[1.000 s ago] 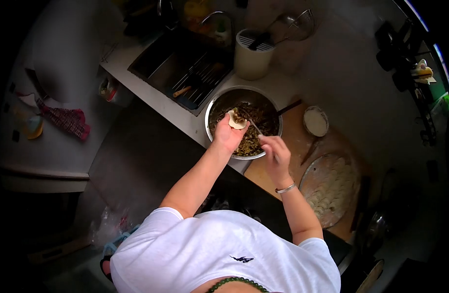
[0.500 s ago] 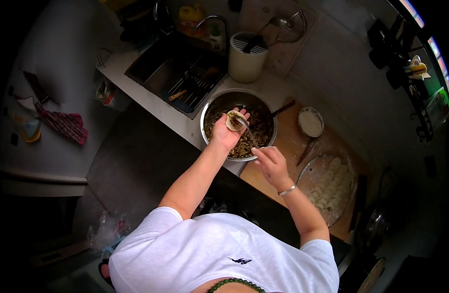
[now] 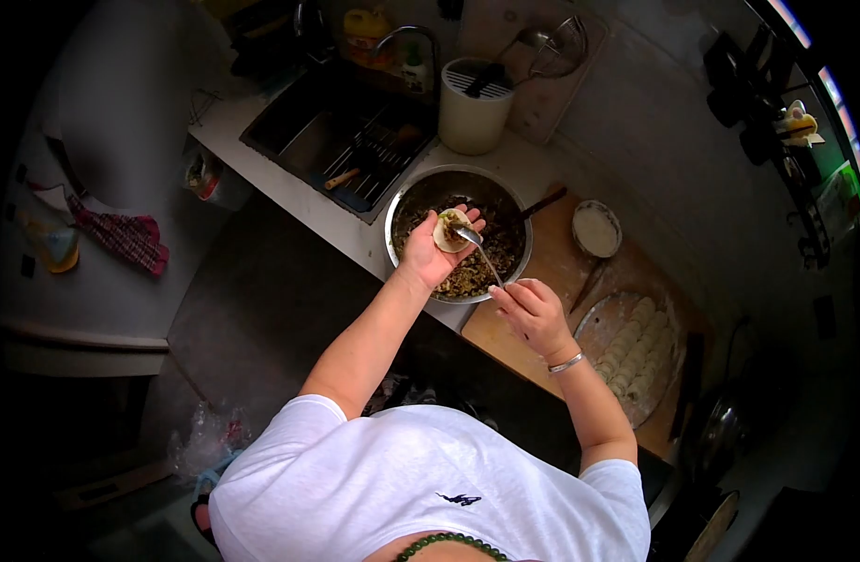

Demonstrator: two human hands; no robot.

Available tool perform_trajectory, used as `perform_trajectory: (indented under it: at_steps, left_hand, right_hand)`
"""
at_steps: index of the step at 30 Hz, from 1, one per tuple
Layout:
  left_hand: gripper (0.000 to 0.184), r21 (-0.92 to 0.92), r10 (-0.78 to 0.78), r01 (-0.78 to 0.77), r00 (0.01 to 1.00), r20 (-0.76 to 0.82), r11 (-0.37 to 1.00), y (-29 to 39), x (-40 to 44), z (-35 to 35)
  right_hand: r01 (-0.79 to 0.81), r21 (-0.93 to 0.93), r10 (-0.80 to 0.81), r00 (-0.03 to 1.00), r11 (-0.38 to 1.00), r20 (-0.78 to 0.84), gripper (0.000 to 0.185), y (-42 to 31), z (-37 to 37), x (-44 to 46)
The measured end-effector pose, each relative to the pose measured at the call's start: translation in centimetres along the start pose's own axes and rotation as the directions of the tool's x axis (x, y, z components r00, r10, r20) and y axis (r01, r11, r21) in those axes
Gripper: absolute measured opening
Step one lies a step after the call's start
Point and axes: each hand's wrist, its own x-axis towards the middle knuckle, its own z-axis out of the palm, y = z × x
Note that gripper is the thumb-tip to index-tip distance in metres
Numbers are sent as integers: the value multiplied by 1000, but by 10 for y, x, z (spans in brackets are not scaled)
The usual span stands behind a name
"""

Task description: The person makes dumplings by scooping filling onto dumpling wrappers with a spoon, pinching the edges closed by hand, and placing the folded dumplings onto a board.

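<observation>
On the palm of my left hand lies a round dough wrapper with dark filling on it; the fingers are slightly curled under and beside it. My right hand pinches the handle end of a metal spoon, whose bowl touches the filling on the wrapper. Beneath both is a large metal bowl of chopped brown-green filling, with a dark handle leaning over its right rim.
A wooden board on the right bears a small bowl of flour, a rolling pin and a round tray with rows of dumplings. Behind are a sink and a white utensil holder.
The spoon has come down onto the filling in the wrapper, and my right hand has shifted slightly right and down. My left hand still supports the wrapper over the bowl.
</observation>
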Motion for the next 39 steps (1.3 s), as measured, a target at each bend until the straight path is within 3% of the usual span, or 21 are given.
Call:
perform_trajectory:
  at_steps: [3,7,9,10,12,13,18,24,26,34,39]
  left_hand:
    - [52,53,-33,36,998,-52,998,-1,-2,4]
    - [56,102,-55,64,994,-89,993,-4,-1,4]
    - [57,91,-92,100,992,-86,991,-6,0,2]
    - [57,91,-93,101,992,-86,991,-7,0,1]
    - [57,92,-63,70,995,-81,993,-8,-1,-2]
    - [57,93,-63,71,994,-86,993,-7,-2,-4]
    - [52,-17,84,-86,991,-100,996,-2,-1,-5]
    - [50,-67,179,-178,984,0,982,-11,8,-12]
    - [50,-66,195,-193,980,23,979,-14,10,-11]
    - [50,-51,277,-293,938,-207,955,-25,16,9]
    - [52,-55,206,-220,961,-184,974,-20,18,1]
  right_hand:
    - [74,-21,-74,997,997,20,39,3,-2,2]
    - [47,-6,-47,999,999,7,37,12,0,10]
    - [-128,-32,125,988,991,-86,32,19,4,17]
    - [-129,-31,126,988,991,-86,32,24,8,17]
    - [-351,129,369,913,927,-173,27,30,16,18]
    - [-450,204,481,865,869,-140,24,28,14,16]
    - [-425,264,481,851,866,-211,19,3,4,6]
    - [-462,388,573,781,798,-249,18,-43,23,8]
    - [-473,357,570,784,805,-246,21,-46,32,7]
    - [-411,212,456,852,887,-258,30,-51,48,10]
    - [-281,104,296,940,954,-171,36,-31,36,5]
